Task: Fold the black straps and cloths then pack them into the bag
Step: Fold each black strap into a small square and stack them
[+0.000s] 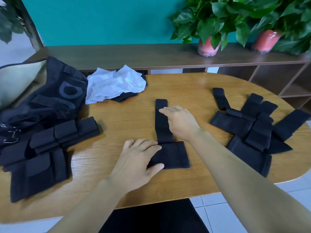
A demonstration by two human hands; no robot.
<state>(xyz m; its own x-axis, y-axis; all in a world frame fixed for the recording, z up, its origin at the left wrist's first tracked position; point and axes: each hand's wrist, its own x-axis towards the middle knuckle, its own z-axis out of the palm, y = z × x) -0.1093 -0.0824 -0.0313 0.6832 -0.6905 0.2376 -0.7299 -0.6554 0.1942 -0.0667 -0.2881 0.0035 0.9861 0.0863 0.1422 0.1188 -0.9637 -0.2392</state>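
While flat, both hands (180,122) press strap (162,125), table (202,91)

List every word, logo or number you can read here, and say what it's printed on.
No text can be read with certainty.
Black bag: large dark grey glyphs, one ring-shaped like "O"; the rest is lost in folds.
Bag's lower left edge: small white marks, too blurred and cut off to read.
Straps, white cloth, pots: no print visible.
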